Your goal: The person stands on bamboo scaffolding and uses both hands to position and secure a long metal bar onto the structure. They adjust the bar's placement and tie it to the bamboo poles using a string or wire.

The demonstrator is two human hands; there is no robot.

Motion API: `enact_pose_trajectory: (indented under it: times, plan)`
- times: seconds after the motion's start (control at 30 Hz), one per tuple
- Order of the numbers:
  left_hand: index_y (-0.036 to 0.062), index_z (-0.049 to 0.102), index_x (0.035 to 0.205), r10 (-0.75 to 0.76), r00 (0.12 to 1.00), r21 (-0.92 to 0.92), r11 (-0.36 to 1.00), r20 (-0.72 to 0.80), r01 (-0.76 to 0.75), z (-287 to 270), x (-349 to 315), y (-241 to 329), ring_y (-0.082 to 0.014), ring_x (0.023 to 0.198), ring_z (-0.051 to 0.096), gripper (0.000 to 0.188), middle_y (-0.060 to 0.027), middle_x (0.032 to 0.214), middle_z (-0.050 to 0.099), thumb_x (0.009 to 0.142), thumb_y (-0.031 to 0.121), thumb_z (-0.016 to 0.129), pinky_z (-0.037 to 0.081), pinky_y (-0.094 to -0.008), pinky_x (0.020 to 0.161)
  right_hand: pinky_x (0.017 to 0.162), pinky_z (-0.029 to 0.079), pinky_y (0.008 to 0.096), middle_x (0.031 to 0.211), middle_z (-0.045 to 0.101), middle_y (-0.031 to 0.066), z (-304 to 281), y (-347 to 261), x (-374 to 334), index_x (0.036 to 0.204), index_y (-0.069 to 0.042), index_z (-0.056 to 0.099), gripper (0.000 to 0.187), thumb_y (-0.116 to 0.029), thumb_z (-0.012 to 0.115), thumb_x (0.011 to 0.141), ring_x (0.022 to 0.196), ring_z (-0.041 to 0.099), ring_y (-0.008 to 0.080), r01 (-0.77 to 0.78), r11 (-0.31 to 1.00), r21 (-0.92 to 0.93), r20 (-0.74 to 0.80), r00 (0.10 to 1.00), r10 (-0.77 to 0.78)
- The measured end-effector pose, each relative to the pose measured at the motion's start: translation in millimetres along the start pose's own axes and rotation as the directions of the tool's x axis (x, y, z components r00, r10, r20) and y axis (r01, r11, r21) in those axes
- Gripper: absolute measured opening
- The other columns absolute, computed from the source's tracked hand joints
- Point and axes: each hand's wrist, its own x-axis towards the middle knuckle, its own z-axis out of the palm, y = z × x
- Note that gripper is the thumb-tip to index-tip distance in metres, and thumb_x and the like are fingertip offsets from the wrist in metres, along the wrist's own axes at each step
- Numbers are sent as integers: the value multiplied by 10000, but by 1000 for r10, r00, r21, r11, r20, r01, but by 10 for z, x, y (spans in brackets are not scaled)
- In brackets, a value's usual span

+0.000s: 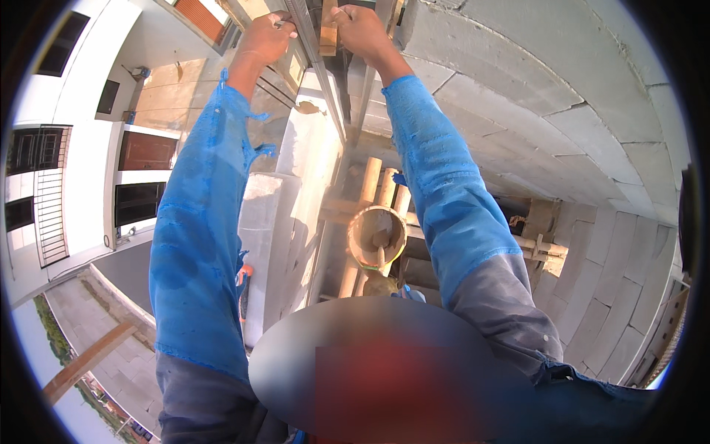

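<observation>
Both arms, in torn blue sleeves, stretch up to the top of the view. My left hand (268,38) is closed with its fingers curled, beside a grey metal bar (314,63); whatever it may grip is too small to make out. Just across the bar, my right hand (361,31) has its fingers bent and closed at the edge of a narrow wooden strip (328,37). The strip lies between the two hands. Below my arms, a round bucket (355,248) holds a trowel (381,240) and some greyish material.
Bamboo poles (370,181) run beneath the bucket. A grey block wall (510,96) rises on the right, and a pale wall ledge (270,222) stands left of centre. Beyond it, far below, are paving (174,96) and a white building (96,159).
</observation>
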Motion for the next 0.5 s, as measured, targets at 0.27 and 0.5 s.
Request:
enact_pose_trajectory:
  times: [0.27,0.5]
  plan:
    - [85,704,1387,-207,978,-161,967,-36,199,37,-1313,6,-156,724,555,391,-25,914,708,1098,314,575,516,-346,775,681,474,365,800,577,52,12,-146,-615,969,-36,709,317,-307,592,1086,743,562,148,-145,978,153,-147,975,168]
    - [60,678,1369,-241,915,4,967,-323,256,628,-3661,-362,-406,1018,726,376,-213,1112,755,1083,252,528,558,-479,880,720,469,353,724,519,-22,-86,128,-321,877,-90,642,199,-198,614,1042,664,511,123,-268,663,699,28,937,349]
